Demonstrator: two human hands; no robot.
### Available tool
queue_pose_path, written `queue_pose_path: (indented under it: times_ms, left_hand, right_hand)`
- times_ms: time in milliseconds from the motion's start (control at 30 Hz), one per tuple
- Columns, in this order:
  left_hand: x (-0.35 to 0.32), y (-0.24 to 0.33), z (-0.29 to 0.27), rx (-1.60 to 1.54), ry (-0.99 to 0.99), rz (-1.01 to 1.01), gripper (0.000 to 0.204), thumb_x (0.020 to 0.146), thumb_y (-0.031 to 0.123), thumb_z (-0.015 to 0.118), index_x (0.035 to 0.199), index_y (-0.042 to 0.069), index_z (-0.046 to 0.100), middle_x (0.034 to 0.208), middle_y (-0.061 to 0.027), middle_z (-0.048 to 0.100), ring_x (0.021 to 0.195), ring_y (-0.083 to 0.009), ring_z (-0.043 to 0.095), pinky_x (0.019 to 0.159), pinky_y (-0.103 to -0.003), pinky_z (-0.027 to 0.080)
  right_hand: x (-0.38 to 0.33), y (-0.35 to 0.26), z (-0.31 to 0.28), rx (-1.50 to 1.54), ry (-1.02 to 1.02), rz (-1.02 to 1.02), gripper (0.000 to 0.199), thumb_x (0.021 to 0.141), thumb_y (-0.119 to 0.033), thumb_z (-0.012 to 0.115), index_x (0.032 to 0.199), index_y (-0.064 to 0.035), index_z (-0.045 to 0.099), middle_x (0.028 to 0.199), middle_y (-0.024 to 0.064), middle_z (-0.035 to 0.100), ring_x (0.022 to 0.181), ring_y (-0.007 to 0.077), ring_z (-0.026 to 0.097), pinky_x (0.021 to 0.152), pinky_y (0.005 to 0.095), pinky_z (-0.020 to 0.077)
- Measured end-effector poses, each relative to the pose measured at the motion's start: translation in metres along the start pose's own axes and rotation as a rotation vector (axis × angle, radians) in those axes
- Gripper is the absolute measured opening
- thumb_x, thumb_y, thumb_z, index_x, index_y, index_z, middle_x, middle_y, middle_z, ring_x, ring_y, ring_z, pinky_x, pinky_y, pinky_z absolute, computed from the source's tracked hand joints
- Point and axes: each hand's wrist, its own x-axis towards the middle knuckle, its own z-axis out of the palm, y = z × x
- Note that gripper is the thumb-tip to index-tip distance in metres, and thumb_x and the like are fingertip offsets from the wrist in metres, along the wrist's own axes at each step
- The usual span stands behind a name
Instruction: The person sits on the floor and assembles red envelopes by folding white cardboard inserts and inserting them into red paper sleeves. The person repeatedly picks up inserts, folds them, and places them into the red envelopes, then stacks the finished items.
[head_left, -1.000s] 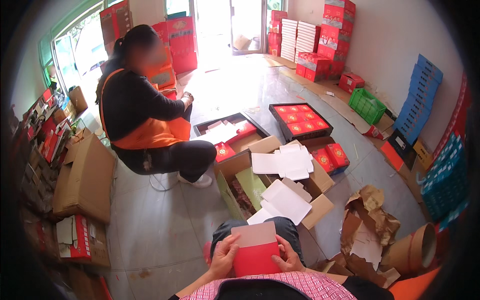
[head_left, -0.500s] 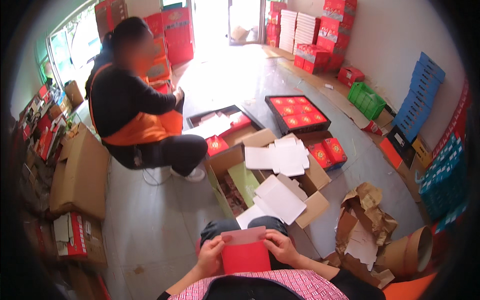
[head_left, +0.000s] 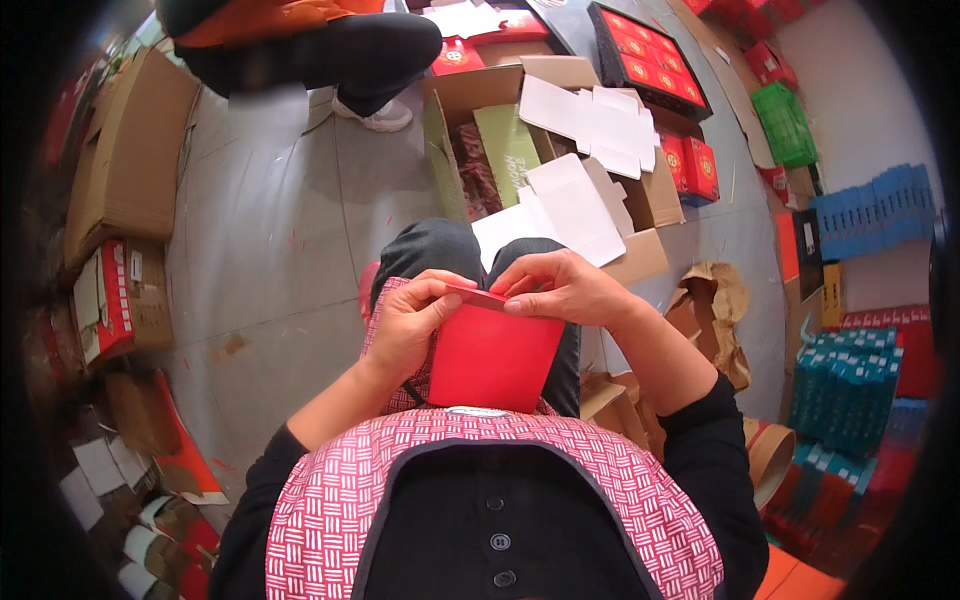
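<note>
On my lap rests a red, flat-faced box (head_left: 495, 362), its narrow top flap bent over along the upper edge. My left hand (head_left: 408, 322) grips the box's upper left corner, thumb and fingers pinching the edge. From the right, my right hand (head_left: 572, 288) presses the flap with its thumb and curled fingers. Just beyond my knees stands an open cardboard carton (head_left: 447, 165) holding a green panel (head_left: 503, 155) and brownish-red pieces. Unfolded white cardboard blanks (head_left: 575, 205) lie across its right side.
A co-worker's dark-trousered leg (head_left: 340, 55) is at the upper left. A black-rimmed tray (head_left: 650, 60) holds several red boxes. Large cartons (head_left: 125, 150) line the left side. Crumpled brown paper (head_left: 722, 310), a green crate (head_left: 785, 125) and teal boxes (head_left: 845, 385) lie to the right.
The view has tipped downward. The box's raised flap is now folded over, and my right hand has moved inward along the top edge. My left hand keeps its hold on the left corner.
</note>
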Motion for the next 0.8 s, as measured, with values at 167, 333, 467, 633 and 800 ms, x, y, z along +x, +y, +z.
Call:
queue_pose_path:
  times_ms: [167,333,467,633,800]
  left_hand:
    - [-0.005,-0.004,-0.003,-0.102,-0.003,0.059,0.013,0.092,0.005,0.053,0.104,0.0,0.054,0.114,-0.0084,0.055,0.103,-0.0143,0.053,0.093,-0.028,0.043]
    - [-0.008,-0.005,-0.006,-0.442,0.04,0.04,0.02,0.091,0.005,0.054,0.109,0.005,0.046,0.121,-0.0119,0.051,0.112,-0.0202,0.05,0.1,-0.036,0.04]
    - [-0.009,-0.003,-0.002,-0.15,0.036,0.098,0.021,0.089,0.002,0.053,0.109,0.005,0.048,0.122,-0.012,0.049,0.115,-0.0212,0.048,0.101,-0.034,0.036]
    - [-0.008,-0.002,-0.008,0.635,-0.071,0.32,0.027,0.082,-0.001,0.061,0.106,0.006,0.053,0.122,-0.0105,0.046,0.117,-0.0198,0.045,0.101,-0.033,0.034]
    - [-0.006,-0.011,-0.012,0.469,-0.036,0.257,0.024,0.08,-0.001,0.065,0.101,0.005,0.055,0.122,-0.0098,0.044,0.117,-0.02,0.045,0.1,-0.032,0.035]
  right_hand:
    - [0.015,0.003,0.001,0.171,-0.038,0.116,0.026,0.08,-0.012,0.07,0.105,-0.0046,0.067,0.086,0.0013,0.063,0.076,0.0074,0.055,0.068,0.0231,0.0461]
    - [0.021,0.014,0.017,0.023,0.037,-0.096,0.033,0.081,-0.002,0.066,0.114,-0.0089,0.066,0.095,0.0046,0.067,0.085,0.011,0.059,0.079,0.0241,0.0478]
    - [0.021,0.014,0.021,0.052,0.084,-0.072,0.029,0.081,0.001,0.064,0.109,-0.007,0.067,0.104,0.0076,0.067,0.095,0.0136,0.061,0.087,0.0254,0.0467]
    - [0.025,0.019,0.019,0.093,0.063,-0.025,0.028,0.081,0.0,0.065,0.107,-0.0062,0.068,0.107,0.0098,0.066,0.098,0.0144,0.061,0.09,0.026,0.0464]
    - [0.027,0.017,0.017,0.068,0.051,-0.007,0.026,0.08,0.001,0.065,0.105,-0.0051,0.068,0.107,0.0104,0.067,0.099,0.0149,0.061,0.09,0.0259,0.0463]
